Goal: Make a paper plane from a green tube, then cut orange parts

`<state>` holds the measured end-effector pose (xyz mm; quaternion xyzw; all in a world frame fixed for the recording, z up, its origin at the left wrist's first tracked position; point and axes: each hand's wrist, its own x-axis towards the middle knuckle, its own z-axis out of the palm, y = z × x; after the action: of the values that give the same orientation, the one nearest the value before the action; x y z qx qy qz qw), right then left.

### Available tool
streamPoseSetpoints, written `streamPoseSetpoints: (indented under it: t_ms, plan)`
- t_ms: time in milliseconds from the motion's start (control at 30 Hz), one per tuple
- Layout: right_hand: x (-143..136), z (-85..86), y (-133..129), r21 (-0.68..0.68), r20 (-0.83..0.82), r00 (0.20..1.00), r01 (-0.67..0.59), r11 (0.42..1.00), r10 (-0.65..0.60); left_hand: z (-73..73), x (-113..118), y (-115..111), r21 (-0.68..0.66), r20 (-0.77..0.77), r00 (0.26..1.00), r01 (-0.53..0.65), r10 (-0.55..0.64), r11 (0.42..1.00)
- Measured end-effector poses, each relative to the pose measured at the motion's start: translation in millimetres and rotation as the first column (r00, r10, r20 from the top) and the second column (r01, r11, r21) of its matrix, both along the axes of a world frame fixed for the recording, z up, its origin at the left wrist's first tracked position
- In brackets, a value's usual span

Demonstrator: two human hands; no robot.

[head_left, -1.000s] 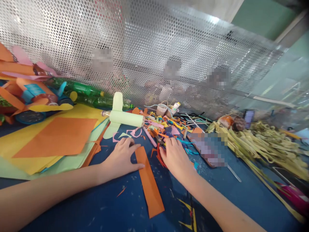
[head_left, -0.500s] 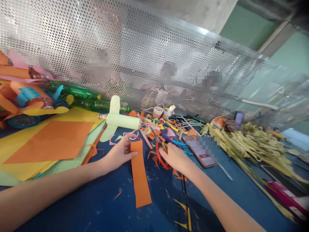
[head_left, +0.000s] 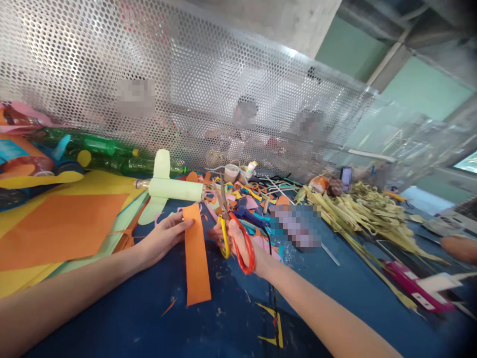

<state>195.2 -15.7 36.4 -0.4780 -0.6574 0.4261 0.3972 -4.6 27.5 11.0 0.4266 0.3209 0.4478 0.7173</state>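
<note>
My left hand [head_left: 169,236] pinches the upper end of an orange paper strip [head_left: 197,268] between thumb and fingers, and the strip's lower end reaches toward me over the blue table. To its right, my right hand [head_left: 242,243] grips scissors [head_left: 246,246] with one red and one yellow handle loop, their blades pointing away from me and apart from the strip. Beyond my hands lies a bottle wrapped in pale green paper [head_left: 177,190], with wing-like pieces on it. Colourful paper scraps [head_left: 251,201] surround the blade area.
Orange, yellow and green sheets [head_left: 63,223] lie at left beside decorated bottles [head_left: 33,164]. A blue glue gun [head_left: 249,214], a blurred phone [head_left: 296,228], dried husks [head_left: 357,214] and a pink power strip [head_left: 417,288] are to the right. Another person's hand [head_left: 460,248] shows at the right edge.
My right hand has lifted the scissors off the scraps, bringing them upright beside the strip. The view has shifted right, and another person's hand has appeared at the right edge.
</note>
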Motion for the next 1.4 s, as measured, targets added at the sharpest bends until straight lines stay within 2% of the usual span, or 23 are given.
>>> streamPoseSetpoints:
  t_ms: [167,300,433,667,833,1400]
  plan:
    - [-3,-9.1,-6,0.084,0.022,0.998,-0.053,0.995,0.051,1.7,2,-3,0.008,0.010,1.000,0.019,-0.019,1.000]
    - [-8,-14.6,-6,0.159,0.133,0.991,-0.026,0.987,0.005,8.2,2,-6,0.056,0.003,1.000,0.026,-0.027,0.998]
    - [-8,-8.4,-11,0.237,0.237,0.971,-0.026,0.971,-0.032,21.7,3,-14,0.135,-0.046,0.998,-0.025,0.032,0.991]
    - [-13,7.7,-25,0.300,0.378,0.925,-0.163,0.940,0.040,37.4,3,-27,0.214,-0.051,0.996,-0.065,0.078,0.975]
    - [-17,12.7,-30,0.300,0.402,0.913,-0.202,0.932,0.069,39.8,3,-30,0.227,-0.027,0.997,-0.063,0.070,0.972]
    - [-16,12.0,-26,0.249,0.452,0.880,-0.280,0.927,0.145,40.5,3,-33,0.212,-0.003,0.992,-0.119,0.123,0.970]
